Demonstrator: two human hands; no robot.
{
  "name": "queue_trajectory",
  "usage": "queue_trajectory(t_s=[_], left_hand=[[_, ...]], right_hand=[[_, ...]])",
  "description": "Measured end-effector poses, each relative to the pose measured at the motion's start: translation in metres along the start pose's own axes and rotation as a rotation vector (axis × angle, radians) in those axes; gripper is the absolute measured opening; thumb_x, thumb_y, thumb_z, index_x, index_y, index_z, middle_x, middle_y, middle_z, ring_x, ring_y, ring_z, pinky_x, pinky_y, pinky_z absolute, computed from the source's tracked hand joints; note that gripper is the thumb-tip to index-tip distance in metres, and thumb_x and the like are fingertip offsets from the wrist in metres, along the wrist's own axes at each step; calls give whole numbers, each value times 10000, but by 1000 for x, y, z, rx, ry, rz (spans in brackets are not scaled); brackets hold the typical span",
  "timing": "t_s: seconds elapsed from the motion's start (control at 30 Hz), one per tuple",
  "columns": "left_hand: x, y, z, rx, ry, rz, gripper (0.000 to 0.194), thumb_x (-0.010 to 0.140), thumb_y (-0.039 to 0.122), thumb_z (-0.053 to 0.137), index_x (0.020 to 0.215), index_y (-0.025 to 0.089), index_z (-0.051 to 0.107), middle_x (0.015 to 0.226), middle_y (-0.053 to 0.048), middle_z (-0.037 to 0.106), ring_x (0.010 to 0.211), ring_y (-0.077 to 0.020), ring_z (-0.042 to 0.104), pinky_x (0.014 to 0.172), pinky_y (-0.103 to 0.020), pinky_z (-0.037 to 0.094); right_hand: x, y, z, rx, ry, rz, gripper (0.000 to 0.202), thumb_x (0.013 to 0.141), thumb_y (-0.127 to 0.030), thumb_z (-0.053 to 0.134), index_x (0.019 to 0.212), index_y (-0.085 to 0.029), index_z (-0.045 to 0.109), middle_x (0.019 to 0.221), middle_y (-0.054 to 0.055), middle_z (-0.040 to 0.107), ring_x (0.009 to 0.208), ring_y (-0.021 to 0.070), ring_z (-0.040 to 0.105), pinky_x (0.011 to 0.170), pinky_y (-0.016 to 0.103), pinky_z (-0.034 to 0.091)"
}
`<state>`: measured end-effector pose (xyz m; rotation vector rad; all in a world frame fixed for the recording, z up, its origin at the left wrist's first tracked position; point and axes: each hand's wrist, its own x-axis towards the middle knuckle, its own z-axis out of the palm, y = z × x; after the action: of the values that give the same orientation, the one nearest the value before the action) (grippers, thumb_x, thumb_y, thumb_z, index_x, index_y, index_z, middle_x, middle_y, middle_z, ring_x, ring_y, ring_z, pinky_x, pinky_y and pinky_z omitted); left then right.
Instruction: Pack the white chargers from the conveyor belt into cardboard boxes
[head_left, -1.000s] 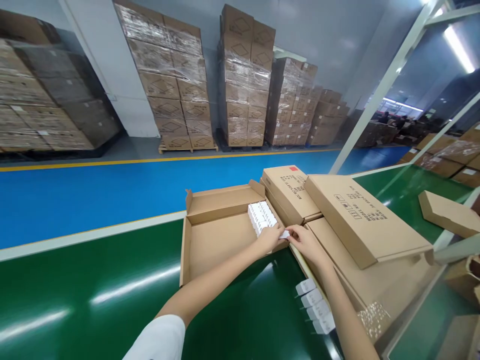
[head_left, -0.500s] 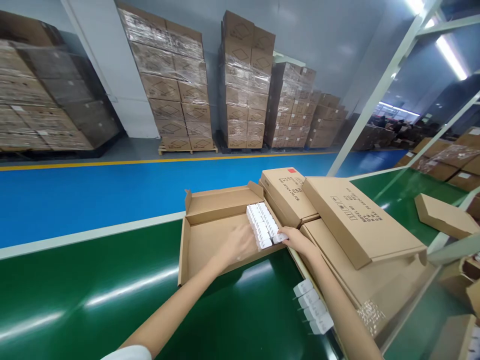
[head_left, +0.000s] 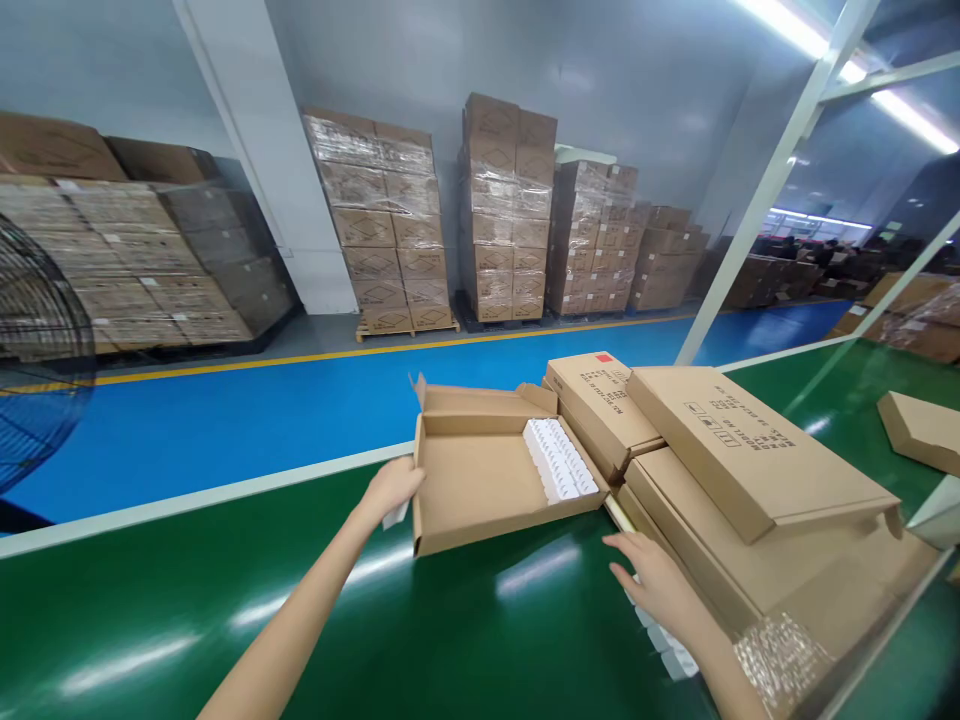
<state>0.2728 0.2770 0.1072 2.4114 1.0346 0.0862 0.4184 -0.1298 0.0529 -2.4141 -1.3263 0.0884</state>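
An open cardboard box point(head_left: 480, 465) lies on the green surface, its lid folded back. Rows of small white pieces point(head_left: 561, 460) are packed along its right side. My left hand point(head_left: 395, 487) grips the box's left wall, fingers closed over the edge. A small white item point(head_left: 396, 514) shows under that hand; whether it is held I cannot tell. My right hand point(head_left: 656, 580) is open, thumb and fingers apart. It hovers over a short row of white pieces point(head_left: 666, 645) beside the box stack, partly covering them.
Closed cardboard boxes point(head_left: 757, 440) are stacked to the right, a clear plastic bag point(head_left: 784, 655) near their front. A green conveyor-like surface point(head_left: 480, 630) runs across. Beyond the blue floor point(head_left: 300, 400) stand wrapped carton stacks point(head_left: 397, 230). A fan point(head_left: 45, 340) is at far left.
My left hand has moved from inside the box to its left wall. My right hand has left the packed white pieces and come back toward the loose row. The view has shifted left.
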Motion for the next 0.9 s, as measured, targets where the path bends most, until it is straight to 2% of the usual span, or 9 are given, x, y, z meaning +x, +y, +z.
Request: queue_trajectory(t_s=[0.07,0.13,0.2,0.3,0.4,0.53,0.67,0.77,0.9], left_hand=[[11,15,-24,54,33,49,328,663,233,454,903,155,665,1119,-147,675,1095,-336,591,843,-345,465],[20,26,-37,101,27,55,349,643,245,468,904,130,669,1128,-179,665,1085,-363,589,841,-371,467],[23,27,-38,135,3,51,356,636,251,471,895,119,675,1120,-187,668,1060,-368,602,826,-373,475],[12,14,-18,156,-32,50,399,662,237,447,979,131,665,1167,-148,658,1090,-331,596,837,-336,474],[-4,-9,13,154,-77,20,439,687,219,439,1074,132,627,1178,-134,655,1082,-306,606,810,-318,482],[-17,-23,46,130,-88,-79,470,760,263,403,1126,18,568,1136,-245,642,1003,-345,635,732,-360,495],[-32,-22,45,81,-44,-112,628,857,392,296,1286,-49,422,1114,-277,634,1051,-360,612,780,-398,483],[-71,-44,31,6,0,-73,691,873,478,237,1410,45,281,1014,-157,690,1037,-310,622,828,-386,477],[-180,-109,21,-191,138,8,617,841,564,253,1383,277,310,846,21,681,860,-222,664,782,-326,513]], right_hand=[[-40,9,10,-73,93,101,367,863,-328,484,1214,-242,549,1197,128,611,1114,319,568,913,482,491],[-74,23,20,-138,174,181,486,843,-357,505,1314,-249,455,1259,149,567,1163,351,534,934,523,472],[-100,34,27,-176,183,197,634,828,-326,510,1422,-258,298,1340,152,503,1221,347,495,968,521,454],[-121,39,22,-259,68,142,851,747,-191,557,1482,-259,133,1466,128,373,1314,327,403,1026,493,420],[-114,32,-1,-426,-27,50,1037,619,-86,657,1491,-271,128,1532,109,272,1374,377,288,1067,548,353],[-72,31,-28,-543,-195,-239,1184,453,-51,796,1473,-265,234,1533,126,265,1404,414,182,1123,631,147],[-34,48,-27,-479,-422,-359,1054,473,-222,860,1409,-265,377,1487,118,370,1375,369,297,1119,577,197],[-26,58,-21,-432,-525,-379,1058,487,-339,860,1418,-232,368,1474,150,382,1361,372,321,1088,554,263],[-30,62,-19,-487,-569,-432,1153,476,-361,850,1462,-192,277,1468,206,363,1369,389,286,1065,564,267]])
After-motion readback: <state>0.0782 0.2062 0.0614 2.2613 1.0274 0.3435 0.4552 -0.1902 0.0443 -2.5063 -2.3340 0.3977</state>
